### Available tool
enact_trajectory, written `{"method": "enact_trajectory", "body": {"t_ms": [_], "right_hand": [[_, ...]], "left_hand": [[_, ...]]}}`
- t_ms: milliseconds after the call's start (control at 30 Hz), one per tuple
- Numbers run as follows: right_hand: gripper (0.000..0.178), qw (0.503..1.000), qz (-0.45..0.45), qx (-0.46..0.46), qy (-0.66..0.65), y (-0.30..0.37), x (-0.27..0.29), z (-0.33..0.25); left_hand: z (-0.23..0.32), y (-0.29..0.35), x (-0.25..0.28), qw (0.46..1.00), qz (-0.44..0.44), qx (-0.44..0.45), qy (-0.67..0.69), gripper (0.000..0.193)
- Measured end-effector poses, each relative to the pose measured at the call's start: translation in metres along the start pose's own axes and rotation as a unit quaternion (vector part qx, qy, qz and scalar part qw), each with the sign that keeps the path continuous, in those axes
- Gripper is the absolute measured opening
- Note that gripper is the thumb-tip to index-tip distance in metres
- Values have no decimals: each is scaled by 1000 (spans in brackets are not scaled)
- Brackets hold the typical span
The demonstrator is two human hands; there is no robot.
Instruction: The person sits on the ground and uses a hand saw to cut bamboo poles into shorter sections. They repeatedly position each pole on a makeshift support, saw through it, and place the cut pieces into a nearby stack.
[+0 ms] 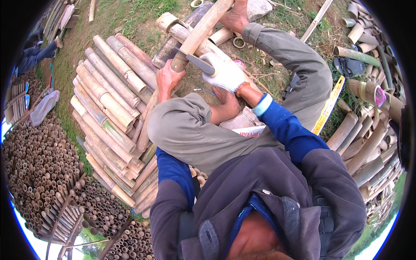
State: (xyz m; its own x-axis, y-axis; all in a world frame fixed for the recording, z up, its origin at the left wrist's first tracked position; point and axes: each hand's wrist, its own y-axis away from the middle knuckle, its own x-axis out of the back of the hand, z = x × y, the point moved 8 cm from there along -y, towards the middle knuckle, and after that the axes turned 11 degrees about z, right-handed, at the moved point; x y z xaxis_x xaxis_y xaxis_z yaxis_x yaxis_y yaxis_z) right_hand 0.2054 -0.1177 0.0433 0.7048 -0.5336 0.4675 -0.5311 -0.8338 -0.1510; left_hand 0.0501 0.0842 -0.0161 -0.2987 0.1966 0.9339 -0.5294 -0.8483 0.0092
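Head view, only one. Landmark = the bamboo pole (197, 37), pale tan, running from top centre down-left across the person's raised knee (186, 125).

Left hand (167, 80), bare, sits at the pole's lower part, fingers wrapped round it w/ thumb up along the side: a firm grasp on the pole.

Right hand (225, 73), in a white work glove, is just right of the pole, fist clenched on the handle of a knife (197, 60). Blade lies across the pole, edge touching it just above the left hand; tip pokes out on the pole's left side.

Far end of the pole, top of frame: a bare foot (236, 17) rests beside it, touching or not I cannot tell.

Under and behind the pole: a few cut bamboo lengths (182, 30), thicker, w/ open ends, crossing beneath it on the grass.

Left of the pole: a stack of split bamboo sections (108, 99), laid parallel, diagonal. Further left and lower: a big pile of thin bamboo tubes (39, 164), ends facing up.

Right of the pole, well apart: more loose bamboo pieces (368, 130) heaped along the rim, plus a dark sandal (349, 67) on the grass.

Far upper left of the pole: another person (37, 54) in blue, crouched, small in frame.
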Motion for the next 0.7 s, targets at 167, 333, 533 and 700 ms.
{"method": "enact_trajectory", "body": {"t_ms": [167, 333, 533, 700], "right_hand": [[62, 993, -30, -106, -34, 152, 100, 2], [52, 999, -11, -18, -30, 75, 49, 17], [44, 998, -28, -64, 11, 2, 8, -9], [57, 999, -24, -46, -4, 162, 120, -9]], "left_hand": [[-13, 4, -1, 1000, -5, 11, 21, 72], [-9, 3, -3, 1000, -11, 11, 16, 72], [3, -6, 1, 1000, -9, 0, 16, 73], [-10, 4, -5, 1000, -7, 17, 4, 72]]}}
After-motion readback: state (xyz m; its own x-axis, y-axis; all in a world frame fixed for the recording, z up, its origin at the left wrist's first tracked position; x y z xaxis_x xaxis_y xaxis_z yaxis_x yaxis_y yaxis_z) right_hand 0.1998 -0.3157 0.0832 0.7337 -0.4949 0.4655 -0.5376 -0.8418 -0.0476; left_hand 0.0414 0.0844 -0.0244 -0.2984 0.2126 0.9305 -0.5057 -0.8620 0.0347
